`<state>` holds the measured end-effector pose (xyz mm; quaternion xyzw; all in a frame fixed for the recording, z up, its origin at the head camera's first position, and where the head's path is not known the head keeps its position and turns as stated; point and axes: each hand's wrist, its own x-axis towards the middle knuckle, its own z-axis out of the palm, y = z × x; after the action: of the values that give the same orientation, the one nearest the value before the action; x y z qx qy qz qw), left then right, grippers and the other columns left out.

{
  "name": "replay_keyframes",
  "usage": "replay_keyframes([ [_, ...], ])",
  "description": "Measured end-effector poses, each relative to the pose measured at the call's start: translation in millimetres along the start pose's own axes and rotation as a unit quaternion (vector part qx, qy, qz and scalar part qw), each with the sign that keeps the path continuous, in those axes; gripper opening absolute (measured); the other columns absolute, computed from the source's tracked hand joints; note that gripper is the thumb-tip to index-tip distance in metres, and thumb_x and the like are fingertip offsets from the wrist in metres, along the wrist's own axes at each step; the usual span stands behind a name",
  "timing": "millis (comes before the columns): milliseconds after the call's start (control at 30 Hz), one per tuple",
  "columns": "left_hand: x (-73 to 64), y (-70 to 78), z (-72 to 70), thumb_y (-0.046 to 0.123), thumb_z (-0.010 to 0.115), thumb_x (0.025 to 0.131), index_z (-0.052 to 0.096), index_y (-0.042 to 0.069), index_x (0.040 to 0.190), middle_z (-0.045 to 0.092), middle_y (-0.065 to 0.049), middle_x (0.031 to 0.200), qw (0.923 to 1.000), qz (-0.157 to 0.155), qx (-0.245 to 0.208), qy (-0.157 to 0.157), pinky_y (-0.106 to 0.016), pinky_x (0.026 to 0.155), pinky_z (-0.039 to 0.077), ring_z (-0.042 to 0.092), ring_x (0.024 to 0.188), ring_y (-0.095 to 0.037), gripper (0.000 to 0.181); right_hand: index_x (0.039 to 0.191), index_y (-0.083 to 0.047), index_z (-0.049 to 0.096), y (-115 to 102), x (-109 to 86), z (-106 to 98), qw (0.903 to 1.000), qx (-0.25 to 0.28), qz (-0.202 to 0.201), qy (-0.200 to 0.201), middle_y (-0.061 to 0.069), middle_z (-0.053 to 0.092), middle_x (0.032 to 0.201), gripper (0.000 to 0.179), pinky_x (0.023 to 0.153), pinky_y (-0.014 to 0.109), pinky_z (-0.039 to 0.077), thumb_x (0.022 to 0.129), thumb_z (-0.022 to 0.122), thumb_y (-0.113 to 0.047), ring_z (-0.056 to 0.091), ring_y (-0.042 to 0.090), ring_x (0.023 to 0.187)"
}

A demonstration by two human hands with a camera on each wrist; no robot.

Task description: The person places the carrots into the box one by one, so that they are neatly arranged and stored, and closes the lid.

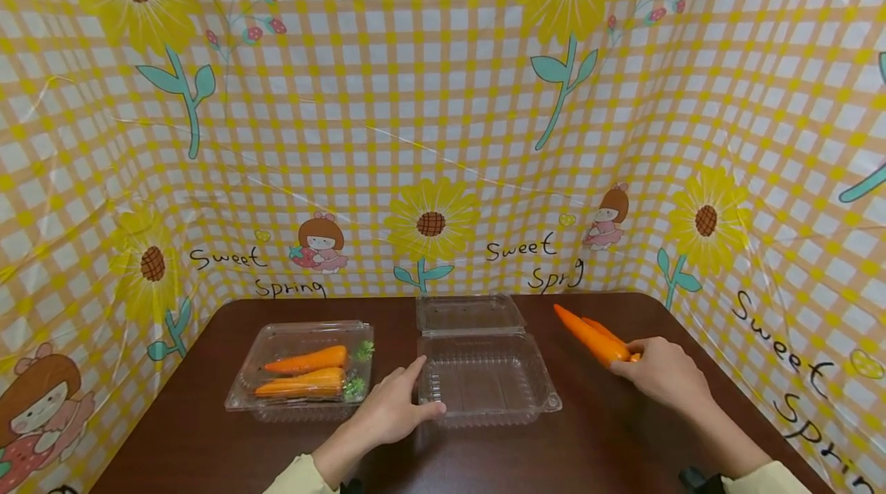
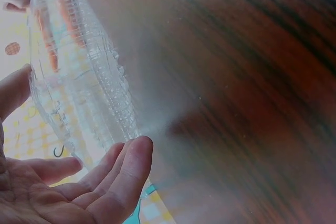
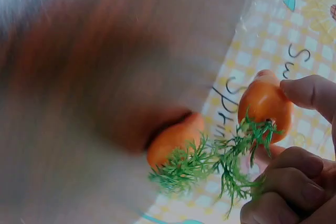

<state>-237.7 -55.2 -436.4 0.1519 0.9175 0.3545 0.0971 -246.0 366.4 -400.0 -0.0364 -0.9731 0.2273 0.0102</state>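
Observation:
My right hand pinches a carrot near its leafy end, thumb on one side and fingers on the other. Its tip points away toward the back left. A second carrot with green fronds lies on the table close by, mostly hidden behind the first in the head view. In the middle of the table stands a clear plastic clamshell container, its lid folded back. My left hand is at the container's left side, fingers fairly straight along the wall and thumb by the front corner.
To the left, a closed clear clamshell container holds two carrots with green tops. Checked, flower-printed cloth walls in the dark brown table at the back and both sides.

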Motion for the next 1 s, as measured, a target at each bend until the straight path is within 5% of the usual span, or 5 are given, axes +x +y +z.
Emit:
replay_keyframes([
  [567,0.7,-0.2,2.2,0.049,0.074,0.089,0.035,0.011,0.157,0.051,-0.026,0.144,1.0000,-0.002,0.002,0.007,-0.064,0.099,0.045,0.054,0.128,-0.044,0.087,0.129,0.016,0.060,-11.1,6.2,-23.6,0.9977,0.057,-0.034,-0.009,0.024,0.072,0.106,0.066,0.056,0.032,0.047,0.091,0.072,-0.037,0.062,0.020,0.070],
  [800,-0.1,-1.0,1.6,0.049,0.074,0.089,0.035,0.010,0.157,0.050,-0.027,0.145,1.0000,-0.003,-0.005,0.001,-0.064,0.100,0.044,0.052,0.130,-0.045,0.087,0.132,0.012,0.059,-22.1,9.7,-24.3,0.9954,0.078,-0.048,-0.027,0.016,0.072,0.102,0.065,0.050,0.029,0.038,0.091,0.072,-0.036,0.044,0.013,0.054],
  [1000,0.1,-0.9,2.5,0.049,0.073,0.090,0.034,0.009,0.158,0.048,-0.027,0.147,1.0000,-0.001,-0.004,0.002,-0.065,0.102,0.042,0.050,0.133,-0.045,0.088,0.128,0.008,0.064,-39.3,12.4,-27.0,0.9935,0.074,-0.081,-0.031,0.021,0.070,0.113,0.056,0.059,0.030,0.038,0.091,0.073,-0.033,0.048,0.015,0.068],
])
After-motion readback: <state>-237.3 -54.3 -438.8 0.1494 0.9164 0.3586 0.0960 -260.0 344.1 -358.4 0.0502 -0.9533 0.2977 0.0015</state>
